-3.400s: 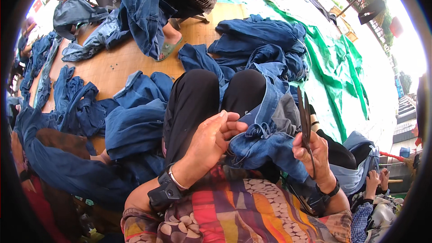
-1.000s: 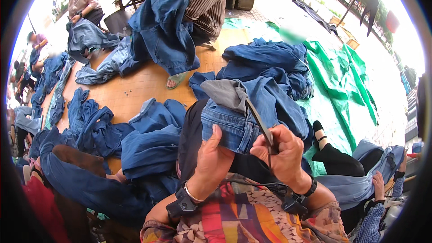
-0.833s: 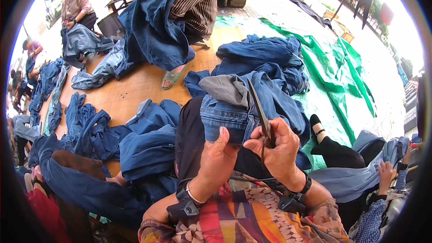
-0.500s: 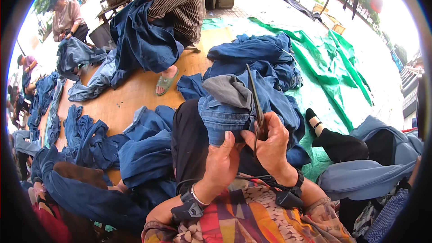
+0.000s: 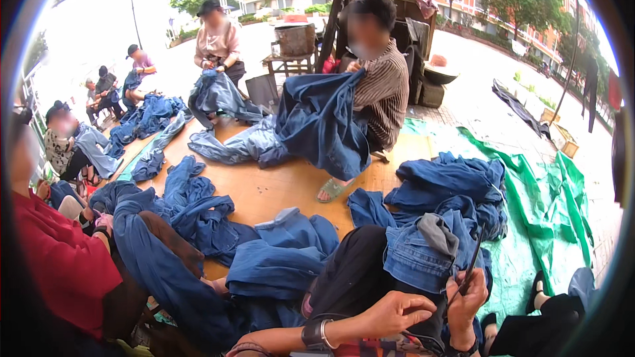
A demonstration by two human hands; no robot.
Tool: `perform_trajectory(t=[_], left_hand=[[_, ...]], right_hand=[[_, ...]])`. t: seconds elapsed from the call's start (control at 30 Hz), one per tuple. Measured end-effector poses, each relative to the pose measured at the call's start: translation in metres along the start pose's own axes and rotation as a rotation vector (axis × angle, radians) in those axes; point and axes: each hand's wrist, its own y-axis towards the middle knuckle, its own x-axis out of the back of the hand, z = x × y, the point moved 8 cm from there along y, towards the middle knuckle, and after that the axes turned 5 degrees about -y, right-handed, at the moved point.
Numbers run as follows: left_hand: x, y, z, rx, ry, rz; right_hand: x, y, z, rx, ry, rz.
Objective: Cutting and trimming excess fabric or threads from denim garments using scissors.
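My right hand (image 5: 467, 294) is closed around a pair of dark scissors (image 5: 475, 256), whose blades point up and away from me. Just past it, a blue denim garment (image 5: 413, 254) with a stitched band lies over my lap, and a grey cloth piece (image 5: 438, 234) is folded out on top. My left hand (image 5: 395, 311) is off the denim, nearer to me, with its fingers loosely bent and thumb apart; nothing shows in it. Whether the scissor blades touch the denim I cannot tell.
A heap of blue denim (image 5: 450, 182) lies ahead on a green tarp (image 5: 529, 185). More denim (image 5: 284, 258) is piled at my left. A person in a striped shirt (image 5: 387, 92) handles denim ahead; a person in red (image 5: 63, 251) sits close on the left.
The view has swung up and left, bringing more people into sight. My left hand has let go of the denim and moved back from it. My right hand still holds the scissors.
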Motion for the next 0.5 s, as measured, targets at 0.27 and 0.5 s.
perform_trajectory(t=[0.27, 0.5], left_hand=[[0.02, 0.021, -0.01, -0.596, 0.676, -0.466], [0.02, 0.021, -0.007, -0.584, 0.851, -0.641]], right_hand=[[-0.017, -0.019, 0.001, -0.056, 0.112, 0.148], [-0.014, -0.025, 0.011, 0.001, -0.001, 0.213]])
